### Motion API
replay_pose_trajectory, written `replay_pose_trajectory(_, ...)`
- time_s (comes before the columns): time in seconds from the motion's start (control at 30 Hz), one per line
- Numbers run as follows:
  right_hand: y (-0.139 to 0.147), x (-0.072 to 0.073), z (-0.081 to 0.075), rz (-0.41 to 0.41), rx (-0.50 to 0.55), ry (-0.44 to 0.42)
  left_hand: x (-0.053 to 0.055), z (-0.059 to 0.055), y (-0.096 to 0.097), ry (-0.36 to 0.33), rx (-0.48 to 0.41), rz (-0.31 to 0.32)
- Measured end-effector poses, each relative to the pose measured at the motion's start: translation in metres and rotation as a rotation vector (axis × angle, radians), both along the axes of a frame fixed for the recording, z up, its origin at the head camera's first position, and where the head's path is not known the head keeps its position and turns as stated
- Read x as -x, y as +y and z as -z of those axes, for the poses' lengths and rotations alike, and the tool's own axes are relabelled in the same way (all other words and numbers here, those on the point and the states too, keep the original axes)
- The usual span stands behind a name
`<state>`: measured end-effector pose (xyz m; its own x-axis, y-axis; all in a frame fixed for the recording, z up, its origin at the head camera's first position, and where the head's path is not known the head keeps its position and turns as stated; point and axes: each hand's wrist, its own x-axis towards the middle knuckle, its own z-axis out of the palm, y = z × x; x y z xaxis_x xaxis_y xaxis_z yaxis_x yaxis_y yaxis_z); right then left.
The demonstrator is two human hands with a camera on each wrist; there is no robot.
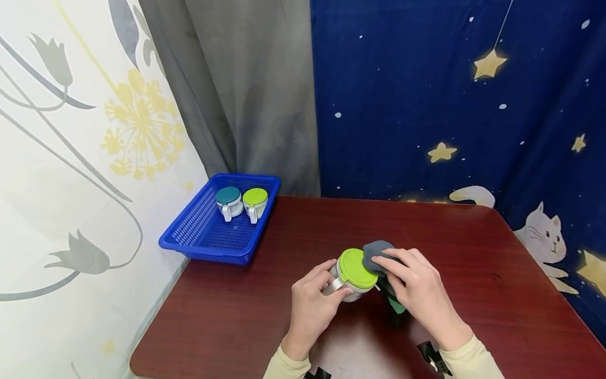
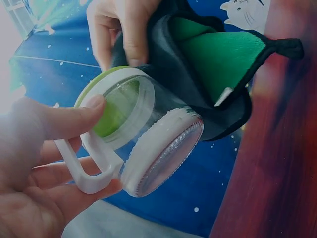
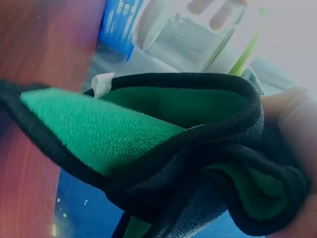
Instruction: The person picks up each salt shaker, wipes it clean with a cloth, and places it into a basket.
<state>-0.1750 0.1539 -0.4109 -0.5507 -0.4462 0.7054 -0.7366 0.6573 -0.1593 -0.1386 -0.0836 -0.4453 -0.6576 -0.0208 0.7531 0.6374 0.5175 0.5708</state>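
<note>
My left hand (image 1: 314,300) grips a clear jar (image 2: 148,124) with a lime-green lid (image 1: 356,269) and a white handle (image 2: 91,171), its fingers and thumb around the handle side. Tilted in the left wrist view, the jar shows some white contents near its base. My right hand (image 1: 416,281) holds a bunched cloth (image 3: 163,134), dark grey outside and green inside with a black border. The cloth lies against the right edge of the lid in the head view. Its folds hang below the right fingers, beside the jar.
A blue basket (image 1: 189,245) stands at the table's back left corner. Inside it are a teal-lidded jar (image 1: 229,196) and another green-lidded jar (image 1: 255,198). The reddish-brown table (image 1: 227,316) reaches back to a grey curtain (image 1: 265,95) and a blue star-patterned curtain (image 1: 402,105).
</note>
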Motion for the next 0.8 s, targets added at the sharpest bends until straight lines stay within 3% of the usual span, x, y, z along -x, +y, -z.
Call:
replay_pose_trajectory(0.4,0.008,0.006,0.005,0.037,0.005,0.019,0.001,-0.001,0.005,0.005,-0.021,0.039)
replay_pose_trajectory(0.63,0.004,0.005,0.005,0.006,0.002,0.043,0.001,-0.002,0.004,0.001,0.002,0.033)
replay_pose_trajectory(0.8,-0.007,-0.002,0.003,-0.062,0.055,0.088,0.001,-0.002,0.005,-0.002,0.022,0.032)
